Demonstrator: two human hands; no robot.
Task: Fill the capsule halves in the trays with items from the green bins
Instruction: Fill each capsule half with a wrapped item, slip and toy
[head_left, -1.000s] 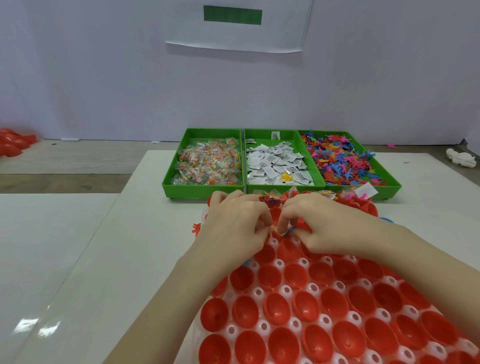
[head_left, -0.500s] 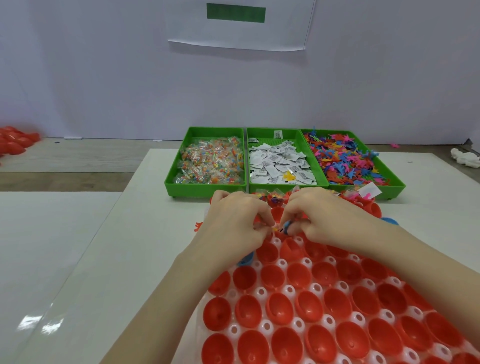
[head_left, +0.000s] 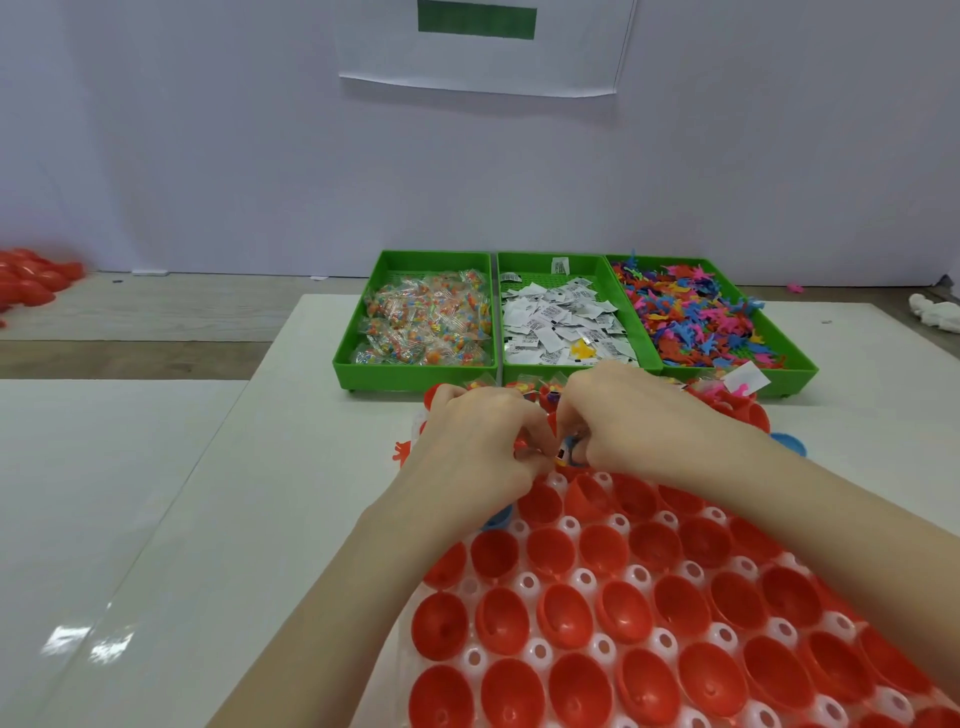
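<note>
Both hands working small items over the tray's far rows

My left hand (head_left: 478, 441) and right hand (head_left: 623, 421) pinch small items (head_left: 563, 452) in curled fingers; empty capsule halves (head_left: 561, 616) lie nearer me, green bins (head_left: 571, 317) beyond. I judge crowded fingertips could drop pieces between cups.

White paper sheet (head_left: 483, 62) with green rectangle (head_left: 476, 19) hangs on wall (head_left: 208, 145), far beyond your hands. Pile of red shells (head_left: 31, 283) on floor, far to your left. White crumpled object (head_left: 937, 312) far right, at table (head_left: 130, 519) edge.
</note>
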